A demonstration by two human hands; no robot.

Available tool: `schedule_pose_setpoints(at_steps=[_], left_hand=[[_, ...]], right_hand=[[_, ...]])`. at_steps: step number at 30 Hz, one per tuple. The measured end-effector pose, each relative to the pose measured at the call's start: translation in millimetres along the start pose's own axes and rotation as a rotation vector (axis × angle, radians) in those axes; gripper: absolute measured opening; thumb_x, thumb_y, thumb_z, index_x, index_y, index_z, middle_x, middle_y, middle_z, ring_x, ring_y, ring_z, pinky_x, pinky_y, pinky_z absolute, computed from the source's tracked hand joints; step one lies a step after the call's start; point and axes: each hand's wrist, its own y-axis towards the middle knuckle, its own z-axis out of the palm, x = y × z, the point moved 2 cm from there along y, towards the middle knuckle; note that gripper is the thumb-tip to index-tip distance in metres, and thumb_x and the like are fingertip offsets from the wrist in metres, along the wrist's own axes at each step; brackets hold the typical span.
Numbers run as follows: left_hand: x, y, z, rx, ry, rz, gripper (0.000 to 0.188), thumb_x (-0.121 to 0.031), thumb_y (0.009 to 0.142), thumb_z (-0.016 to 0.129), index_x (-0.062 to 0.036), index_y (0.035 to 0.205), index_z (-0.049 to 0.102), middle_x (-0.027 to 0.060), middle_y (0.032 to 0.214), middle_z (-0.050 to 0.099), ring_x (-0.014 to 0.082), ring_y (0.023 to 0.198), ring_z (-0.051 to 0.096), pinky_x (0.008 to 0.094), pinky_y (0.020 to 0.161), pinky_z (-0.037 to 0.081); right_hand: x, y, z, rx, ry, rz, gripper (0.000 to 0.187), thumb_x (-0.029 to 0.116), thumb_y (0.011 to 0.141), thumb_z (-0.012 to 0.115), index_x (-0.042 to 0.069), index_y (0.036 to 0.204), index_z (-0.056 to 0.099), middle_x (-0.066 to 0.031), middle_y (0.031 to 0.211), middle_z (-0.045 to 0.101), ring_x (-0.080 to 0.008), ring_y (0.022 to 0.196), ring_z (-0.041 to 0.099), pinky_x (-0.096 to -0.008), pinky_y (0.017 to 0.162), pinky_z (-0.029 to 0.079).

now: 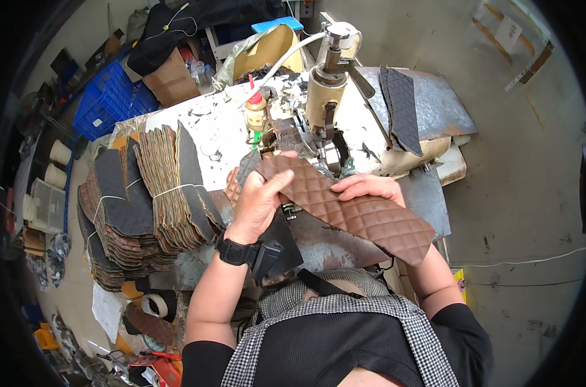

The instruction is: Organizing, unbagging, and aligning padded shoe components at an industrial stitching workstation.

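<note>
Two hands: both on one brown quilted piece [354, 216], one toward each end.
Left hand [257, 200]: closed on the piece's left end, thumb on the upper face, fingers mostly behind it; a black band [235, 251] circles the wrist.
Right hand [370, 188]: fingers bent over the far edge, gripping it; the thumb is hidden.
Brown piece: held slantwise in front of the machine, its left end higher in view, its right end over the right forearm.
Machine [325, 97]: cream and metal, beyond the hands.
Bottle [255, 115]: red-capped, just left of the machine.
Tied stacks [170, 187]: dark and brown pieces, left of the left hand.
Black quilted piece [399, 109]: on the metal surface right of the machine.
Blue crate [102, 103]: far left, beyond the stacks.
Apron [432, 342]: black-and-white checked, over a black shirt [319, 348].
</note>
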Motion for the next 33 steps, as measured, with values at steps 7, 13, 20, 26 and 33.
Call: schedule_pose_setpoints(at_steps=[7,13,20,26,33], left_hand=[[7,9,-10,-0.006,0.281,0.098,0.044,-0.004,0.086,0.066,0.0024,0.125,0.046,0.0108,0.101,0.062,0.0117,0.08,0.063,0.0235,0.065,0.056],[9,16,-14,-0.048,0.511,-0.077,0.017,-0.006,0.089,0.062,0.0066,0.1,0.061,0.01,0.078,0.067,0.0133,0.067,0.067,0.0228,0.059,0.054],[26,25,-1,0.091,0.367,-0.128,0.026,-0.007,0.09,0.061,0.0075,0.111,0.058,0.012,0.089,0.066,0.0149,0.078,0.067,0.0255,0.068,0.055],[13,17,-9,0.1,0.422,-0.095,0.024,-0.008,0.09,0.062,0.0048,0.11,0.059,0.0101,0.095,0.066,0.0135,0.082,0.064,0.0241,0.073,0.052],[9,-1,-64,-0.129,0.643,0.073,0.031,-0.01,0.086,0.067,0.0052,0.112,0.059,0.0109,0.099,0.065,0.016,0.092,0.062,0.0279,0.082,0.05]], right_hand=[[-46,-21,-3,-0.317,0.364,0.177,0.038,0.038,0.08,0.071,0.001,0.087,0.064,-0.016,0.104,0.065,-0.0215,0.099,0.061,-0.0372,0.091,0.048],[-71,-28,1,-0.403,0.341,0.285,0.034,0.035,0.088,0.064,0.001,0.089,0.061,-0.0159,0.103,0.065,-0.0213,0.096,0.062,-0.0359,0.09,0.049],[-56,-29,-35,-0.493,0.356,0.188,0.02,0.019,0.09,0.061,0.0,0.093,0.064,-0.0144,0.102,0.067,-0.0198,0.096,0.063,-0.0331,0.091,0.048],[-3,-44,-29,-0.303,0.09,0.137,0.017,0.01,0.078,0.07,-0.005,0.087,0.068,-0.0122,0.097,0.068,-0.0184,0.091,0.064,-0.03,0.082,0.05],[3,-15,-133,-0.892,-0.054,0.239,0.017,0.011,0.087,0.063,0.004,0.073,0.056,-0.0033,0.065,0.058,-0.01,0.057,0.054,-0.0241,0.057,0.042]])
